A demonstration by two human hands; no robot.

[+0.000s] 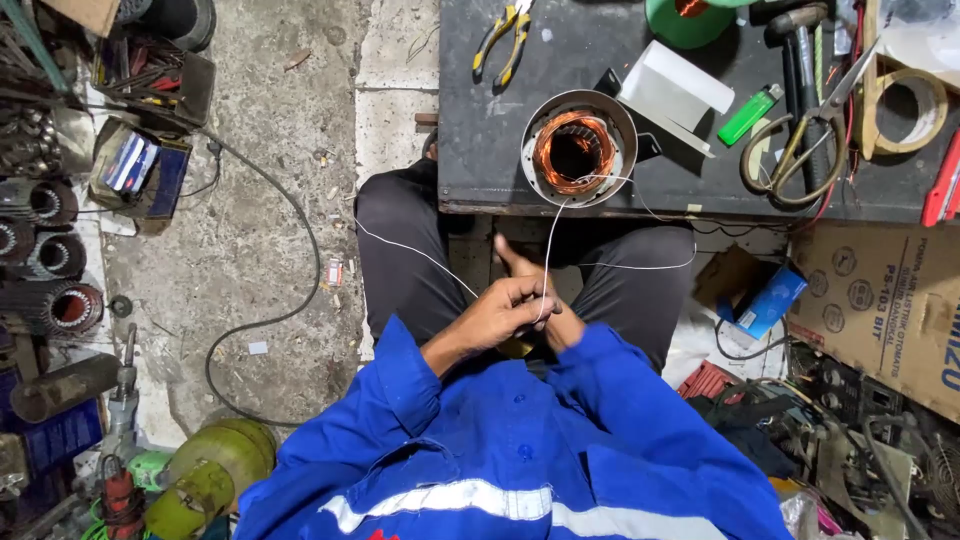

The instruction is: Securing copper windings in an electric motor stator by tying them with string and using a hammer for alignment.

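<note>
Item: white cord [548,255] being worked between both hands, running up to a motor stator [577,150] on the dark bench [480,150].

Left hand [500,312] is closing over the cord; right hand [545,305] is lying under it, thumb up, grip unclear. Cord is looking light, limp, best pinched near the hands; copper windings [560,165] are probably fragile. Fingertips and cord ends are hidden.

Yellow-handled pliers [503,40] lie at the bench's far edge, a green lighter [749,114] beside big scissors [806,130]. Down on the concrete floor, a black cable [300,230] snakes past a green gas cylinder [210,470], and a cardboard box [885,300] sits right.
</note>
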